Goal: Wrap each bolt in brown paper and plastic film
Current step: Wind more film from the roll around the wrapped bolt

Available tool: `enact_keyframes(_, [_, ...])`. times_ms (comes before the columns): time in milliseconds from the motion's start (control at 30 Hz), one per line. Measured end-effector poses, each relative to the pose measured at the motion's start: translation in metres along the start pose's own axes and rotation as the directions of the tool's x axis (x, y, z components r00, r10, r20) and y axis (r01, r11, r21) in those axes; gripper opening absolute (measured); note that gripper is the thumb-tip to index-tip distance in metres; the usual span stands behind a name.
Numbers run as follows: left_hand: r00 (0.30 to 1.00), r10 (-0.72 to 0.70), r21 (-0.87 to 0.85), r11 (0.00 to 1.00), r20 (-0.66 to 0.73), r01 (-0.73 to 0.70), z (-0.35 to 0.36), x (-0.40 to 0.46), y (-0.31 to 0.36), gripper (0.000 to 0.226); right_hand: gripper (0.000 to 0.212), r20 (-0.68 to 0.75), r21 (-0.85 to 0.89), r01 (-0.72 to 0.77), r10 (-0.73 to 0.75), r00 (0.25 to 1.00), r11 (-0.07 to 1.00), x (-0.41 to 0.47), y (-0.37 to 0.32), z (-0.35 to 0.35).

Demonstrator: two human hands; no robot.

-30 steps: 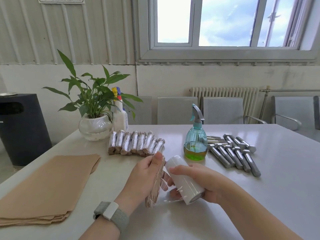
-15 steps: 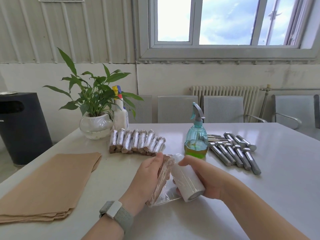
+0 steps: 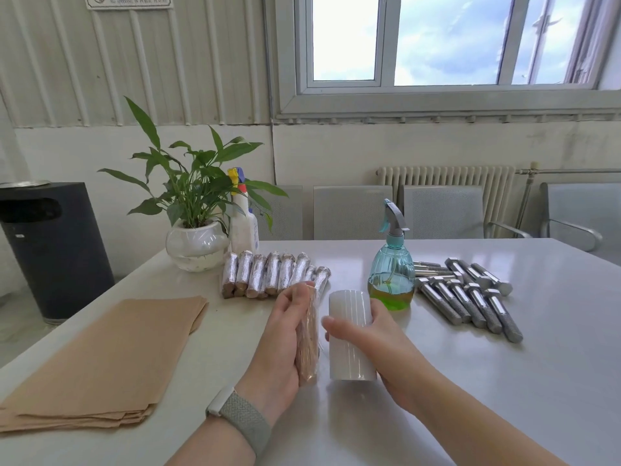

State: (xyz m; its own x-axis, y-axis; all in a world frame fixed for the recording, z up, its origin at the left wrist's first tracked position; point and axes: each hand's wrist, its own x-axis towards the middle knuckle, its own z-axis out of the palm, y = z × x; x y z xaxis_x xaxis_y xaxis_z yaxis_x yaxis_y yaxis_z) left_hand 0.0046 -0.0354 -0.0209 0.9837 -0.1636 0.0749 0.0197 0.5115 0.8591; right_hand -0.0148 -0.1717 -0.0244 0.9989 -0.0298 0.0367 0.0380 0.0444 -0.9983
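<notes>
My left hand (image 3: 279,338) grips a bolt wrapped in brown paper (image 3: 307,341), held upright just above the table. Close beside it on the right, my right hand (image 3: 366,344) holds a white roll of plastic film (image 3: 349,334), also upright, thumb across its front. Thin film runs between roll and bolt. Several wrapped bolts (image 3: 272,277) lie in a row behind my hands. Several bare steel bolts (image 3: 470,297) lie to the right. A stack of brown paper sheets (image 3: 107,358) lies at the left.
A teal spray bottle with green liquid (image 3: 392,267) stands just behind the roll. A potted plant (image 3: 193,230) and a white spray bottle (image 3: 242,220) stand at the back left. The white table (image 3: 537,381) has chairs behind it and a black bin (image 3: 50,243) left of it.
The roll has swung from tilted to upright and come close against the bolt. The stretch of loose film between them has shortened. The view has shifted slightly downward.
</notes>
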Motion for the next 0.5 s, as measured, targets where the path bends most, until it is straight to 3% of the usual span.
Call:
enact_keyframes(133, [0.999, 0.023, -0.043, 0.999, 0.032, -0.022, 0.000, 0.003, -0.007, 0.032, 0.058, -0.086, 0.010, 0.155, -0.153, 0.984, 0.988, -0.007, 0.002, 0.016])
enact_keyframes(367, [0.966, 0.241, 0.209, 0.953, -0.092, -0.218, -0.001, 0.001, -0.010, 0.053, 0.034, -0.180, 0.022, 0.102, -0.097, 0.979, 0.995, -0.008, 0.013, 0.022])
enact_keyframes(433, [0.958, 0.251, 0.173, 0.959, -0.137, -0.226, 0.000, -0.002, -0.010, 0.049, 0.034, -0.177, 0.000, 0.131, -0.129, 0.976, 0.991, -0.009, 0.015, 0.023])
enact_keyframes(500, [0.976, 0.139, 0.031, 0.990, -0.167, -0.136, 0.000, -0.003, -0.010, 0.045, 0.037, -0.187, -0.025, 0.134, -0.136, 0.973, 0.991, -0.009, 0.016, 0.025])
